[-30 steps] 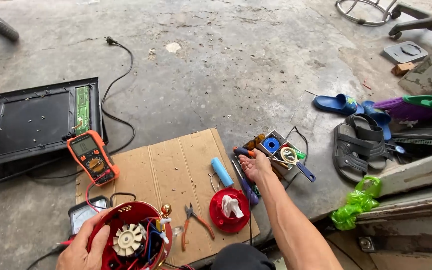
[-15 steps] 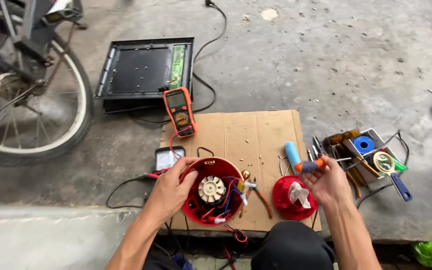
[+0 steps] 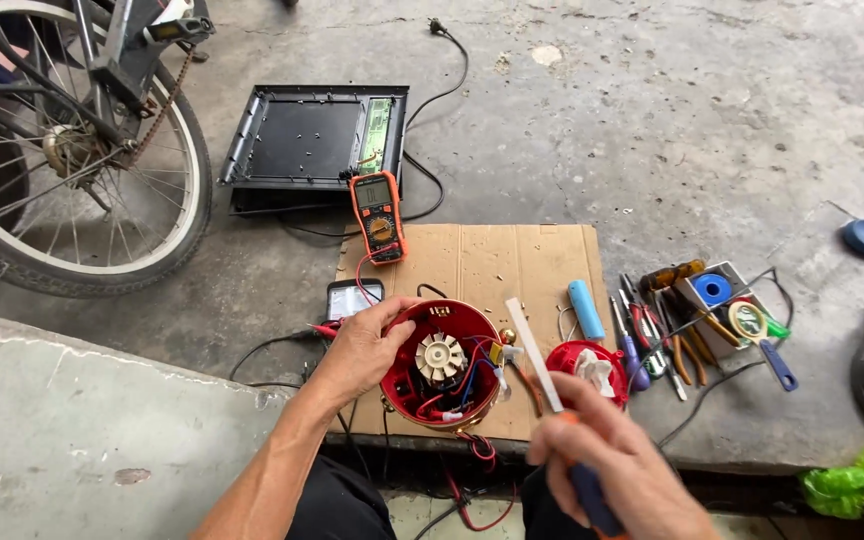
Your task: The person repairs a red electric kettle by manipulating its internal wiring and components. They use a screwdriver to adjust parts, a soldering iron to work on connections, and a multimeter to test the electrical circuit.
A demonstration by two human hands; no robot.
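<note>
The left hand [image 3: 367,350] grips the rim of one round red housing [image 3: 442,365] that lies open on the cardboard sheet [image 3: 492,265]. Its fingers are curled around the left edge, the thumb on top. Inside the housing there is one white fan wheel [image 3: 440,357] and several coloured wires.

The right hand [image 3: 617,470] is closed around the dark handle of one tool with a flat pale blade [image 3: 534,355]. The blade is long and narrow. Its long axis runs from the hand, low on the right, up and to the left, so the far end stands just beside the right edge of the housing. Whether the blade touches the housing cannot be told. The housing lies to the left of the right hand and a little farther from the person; the left hand is the nearer one, as it already holds it.

To the right of the housing lies one red lid [image 3: 582,362], and beside it one blue cylinder [image 3: 586,310]. Farther right, several screwdrivers and pliers [image 3: 652,335] lie in a group; the exact number cannot be counted. One orange multimeter [image 3: 377,215] rests at the upper left corner of the cardboard, and one black flat casing [image 3: 302,145] lies behind it on the concrete floor [image 3: 652,120]. One bicycle wheel [image 3: 62,150] stands on the left.
</note>
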